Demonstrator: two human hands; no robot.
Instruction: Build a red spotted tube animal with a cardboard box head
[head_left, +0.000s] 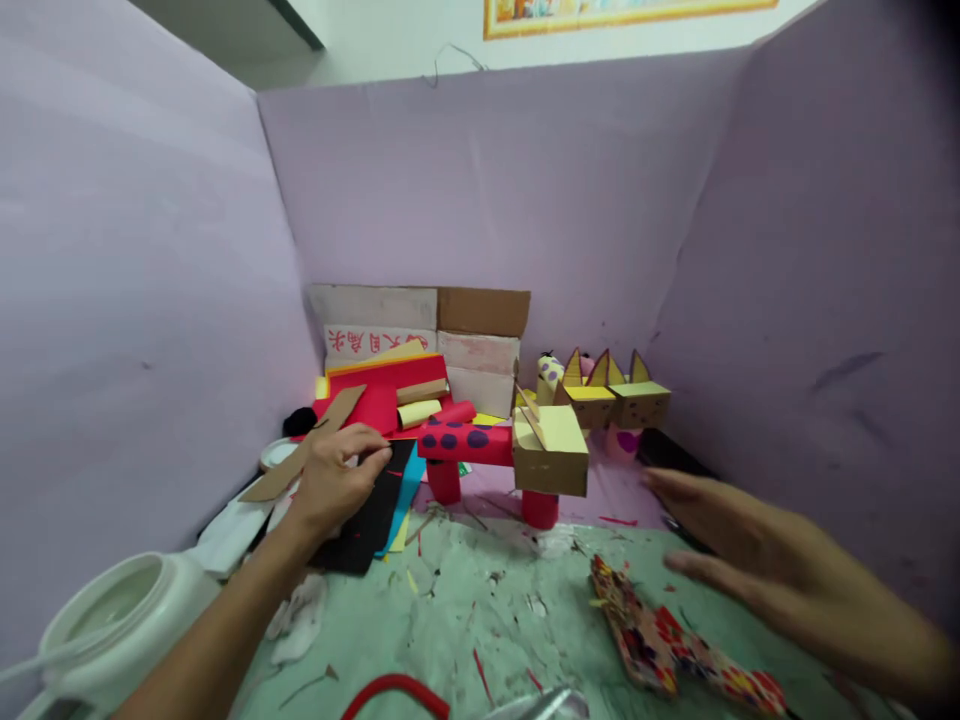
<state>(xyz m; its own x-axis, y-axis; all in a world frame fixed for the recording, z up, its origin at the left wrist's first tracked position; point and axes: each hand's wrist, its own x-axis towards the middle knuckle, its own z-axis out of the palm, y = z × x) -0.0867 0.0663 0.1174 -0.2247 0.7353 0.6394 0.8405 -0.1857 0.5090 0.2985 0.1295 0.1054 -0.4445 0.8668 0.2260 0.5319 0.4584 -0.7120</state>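
My left hand (341, 482) hovers at the left over a black sheet (371, 520), beside a cardboard strip (307, 450). Its fingers are loosely curled, slightly apart from the thumb, with nothing visible between them. Reaching in from the right, my right hand (780, 565) is open, fingers stretched out. Between the hands stands an animal figure with a red tube body (472, 440) with purple spots, red tube legs (540, 508) and a yellowish box head (551, 465). Neither hand touches it. A flower-patterned piece (637, 630) lies below my right hand.
Behind are red sheets (367, 395), a cardboard box (480, 365) and other figures with box heads (637, 402). A white jar (120, 620) stands front left. Scraps, a red curved strip (397, 685) and a shiny metal object (547, 705) lie in front. Lilac panels (495, 190) enclose the table.
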